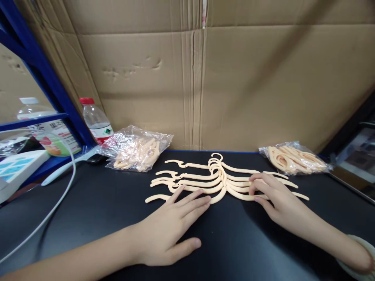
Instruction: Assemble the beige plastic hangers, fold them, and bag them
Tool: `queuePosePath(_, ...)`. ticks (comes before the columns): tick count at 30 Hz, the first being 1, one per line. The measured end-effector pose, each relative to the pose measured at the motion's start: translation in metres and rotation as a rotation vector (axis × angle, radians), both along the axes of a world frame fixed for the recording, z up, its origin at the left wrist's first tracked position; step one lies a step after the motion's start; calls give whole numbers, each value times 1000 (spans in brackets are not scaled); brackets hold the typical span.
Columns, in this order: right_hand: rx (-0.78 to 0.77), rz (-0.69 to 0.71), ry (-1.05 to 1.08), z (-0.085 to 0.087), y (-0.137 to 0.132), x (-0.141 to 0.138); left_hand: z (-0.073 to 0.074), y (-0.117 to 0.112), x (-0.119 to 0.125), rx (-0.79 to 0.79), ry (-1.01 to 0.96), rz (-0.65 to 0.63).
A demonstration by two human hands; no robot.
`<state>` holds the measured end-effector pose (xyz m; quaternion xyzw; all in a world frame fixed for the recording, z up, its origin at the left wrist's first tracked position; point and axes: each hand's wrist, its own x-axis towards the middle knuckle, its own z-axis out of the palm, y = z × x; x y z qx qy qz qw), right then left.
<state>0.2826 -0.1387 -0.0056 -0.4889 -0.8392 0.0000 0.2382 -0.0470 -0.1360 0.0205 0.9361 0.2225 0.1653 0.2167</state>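
Several cream plastic clothes hangers (215,177) lie on the black table in an overlapping row, their hooks bunched in the middle and pointing away from me. My left hand (175,222) rests with fingers stretched out over the left arm of the nearest hanger, hiding part of it; the thumb stands apart. On the other side, my right hand (271,197) has its thumb and curled fingers closed at the right arm of the nearest hanger (241,197). Its fingers cover parts of the hanger arms behind.
Clear plastic bags of cream hangers lie back left (136,150) and back right (295,158). A red-capped bottle (96,123) stands by a blue metal frame (55,78). A white cable (63,195) crosses the table's left side. Cardboard (146,78) walls the back.
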Motion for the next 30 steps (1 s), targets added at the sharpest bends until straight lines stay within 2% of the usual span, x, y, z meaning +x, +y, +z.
queuePosePath(6,33,-22,9,0,1,0,-4,4,1,144,81,37)
queuePosePath(11,83,-28,62,-2,8,-7,-7,12,12,295,217,151)
queuePosePath(14,95,-87,-44,-5,17,-14,-9,25,23,344,315,229)
queuePosePath(17,-9,-176,-191,-9,28,-19,-9,43,33,355,378,249)
queuePosePath(21,-132,-201,-279,-11,40,-15,-9,67,41,343,411,226)
queuePosePath(26,-124,-210,-282,-13,55,-5,-13,89,50,376,358,220)
queuePosePath(30,-126,-192,-268,-14,62,-2,-16,95,55,410,310,237)
